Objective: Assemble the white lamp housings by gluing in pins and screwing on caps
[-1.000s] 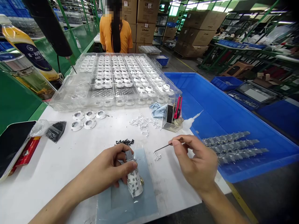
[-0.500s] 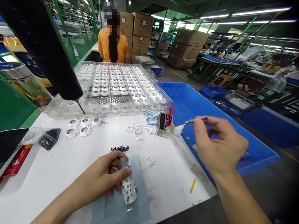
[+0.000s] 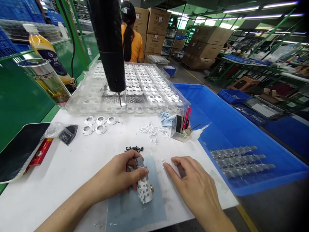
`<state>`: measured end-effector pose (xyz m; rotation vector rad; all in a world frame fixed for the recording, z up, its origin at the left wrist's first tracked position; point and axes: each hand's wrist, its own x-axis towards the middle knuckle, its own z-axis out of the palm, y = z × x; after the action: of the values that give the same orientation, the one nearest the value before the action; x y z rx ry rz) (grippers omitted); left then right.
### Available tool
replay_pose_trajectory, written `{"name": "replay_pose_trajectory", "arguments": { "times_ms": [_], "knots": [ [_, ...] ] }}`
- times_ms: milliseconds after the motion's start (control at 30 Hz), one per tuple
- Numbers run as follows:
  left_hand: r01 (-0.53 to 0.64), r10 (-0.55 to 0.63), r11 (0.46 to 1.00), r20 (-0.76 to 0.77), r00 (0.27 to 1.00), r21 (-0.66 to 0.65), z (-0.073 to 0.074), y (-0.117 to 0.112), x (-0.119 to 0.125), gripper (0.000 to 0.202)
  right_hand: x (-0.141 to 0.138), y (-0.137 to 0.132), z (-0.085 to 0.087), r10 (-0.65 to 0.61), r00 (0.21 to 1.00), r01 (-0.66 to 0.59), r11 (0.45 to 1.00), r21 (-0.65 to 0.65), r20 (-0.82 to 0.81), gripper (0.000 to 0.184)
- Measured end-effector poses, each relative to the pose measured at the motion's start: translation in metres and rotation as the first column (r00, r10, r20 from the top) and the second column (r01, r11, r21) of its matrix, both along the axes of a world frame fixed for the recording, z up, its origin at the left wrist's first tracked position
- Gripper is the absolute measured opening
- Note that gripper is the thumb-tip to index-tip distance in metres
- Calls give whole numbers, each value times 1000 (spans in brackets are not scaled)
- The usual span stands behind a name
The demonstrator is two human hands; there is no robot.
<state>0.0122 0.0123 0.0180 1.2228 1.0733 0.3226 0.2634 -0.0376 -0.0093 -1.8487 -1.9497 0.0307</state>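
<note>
Left grip (image 3: 120,175) is closing around the top of the white LED lamp body (image 3: 144,190), thumb and fingers clamped on its upper end, holding it on the grey mat (image 3: 135,206) at the near edge of the counter (image 3: 72,161). Right grip (image 3: 190,183) is lying open and flat, holding nothing, fingertips (image 3: 166,167) reaching toward a small white clip (image 3: 163,161) lying just beside the mat. The lamp body is tilting: its long axis is running from the pinched end, up and away from the person, down toward the near right, where the wider end is resting on the mat. Risks, as a judgement: the hold is covering only the upper end, so the body is likely rolling or pivoting on the mat if the right hand presses sideways. The clip is tiny, so a flat-fingered pick is liable to flick it toward the blue bin (image 3: 217,129). The hanging driver (image 3: 108,45) is dangling over the clear parts tray (image 3: 135,93); a raised hand could knock it.
</note>
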Motion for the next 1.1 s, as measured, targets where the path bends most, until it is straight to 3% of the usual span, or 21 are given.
{"name": "replay_pose_trajectory", "arguments": {
  "times_ms": [167,333,433,567,700,867,1000,1100],
  "knots": [
    [32,-32,999,36,999,2,4,1,-2,37,-18,1,-3,27,999,-26,999,31,-37,17],
    [8,-15,998,107,994,59,-1,2,-9,36,-28,-17,0,289,955,-283,956,84,-70,7],
    [-26,17,996,95,995,85,-5,3,-12,35,-24,-22,6,380,915,-373,925,74,-136,8],
    [-25,20,996,58,998,90,1,4,-15,36,-11,-9,12,418,890,-431,902,-37,-181,20],
    [-12,8,996,47,999,85,11,4,-16,35,-3,4,11,498,852,-520,839,-157,-159,27],
    [-16,12,995,39,999,103,8,4,-15,33,-4,0,14,482,830,-529,840,-120,-282,10],
    [-32,28,992,38,999,125,0,3,-13,32,-12,-8,21,516,777,-565,825,-36,-361,11],
    [-36,29,990,55,998,139,-1,3,-14,34,-19,-12,22,595,720,-623,781,46,-357,14]
  ]
}}
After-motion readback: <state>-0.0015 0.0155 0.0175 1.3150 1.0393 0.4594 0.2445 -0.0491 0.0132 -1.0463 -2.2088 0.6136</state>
